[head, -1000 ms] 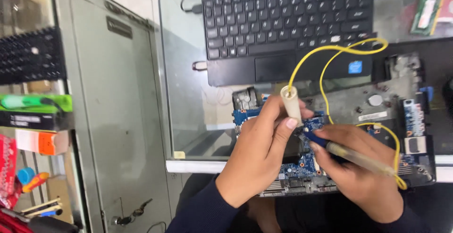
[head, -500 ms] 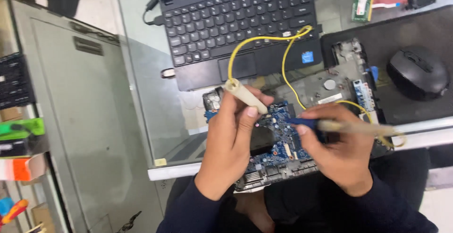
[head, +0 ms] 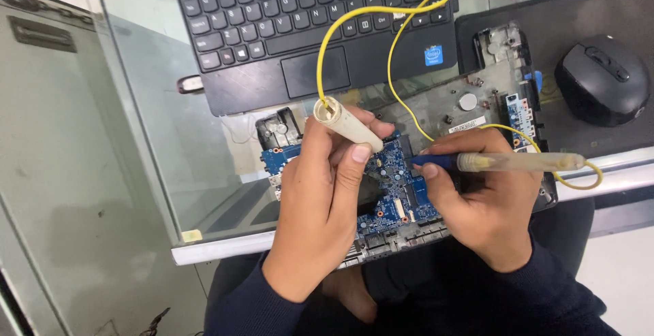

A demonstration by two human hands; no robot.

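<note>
Your left hand (head: 327,200) grips a cream probe (head: 347,125) between thumb and fingers, butt end tilted up toward 11 o'clock, its tip hidden behind your fingers somewhere over the blue board (head: 392,193). Your right hand (head: 484,206) is closed round a second probe (head: 507,163), clear-bodied with a blue nose, lying almost flat and pointing toward 9 o'clock at the board's middle. The board rests at the near edge of the glass table (head: 163,172), partly under both hands, with the open laptop base (head: 477,98) at its 1 o'clock and the black laptop (head: 306,29) at 12. To probe well, keep both wrists braced on the board's edge or the table so the tips do not skate; the parts here look small and close-set, so a slip could bridge two of them. Touch with the very point only, and hold each probe steep enough that you can see its tip: at present the left one is masked by your own fingers, so roll that hand a little toward 9 o'clock. Mind the yellow wire (head: 368,23); it loops over the laptop's keys at 12 o'clock and hangs off the table edge at 3, where a snag would tug the probes off their marks. The mouse (head: 603,81) at 2 o'clock lies well apart.
</note>
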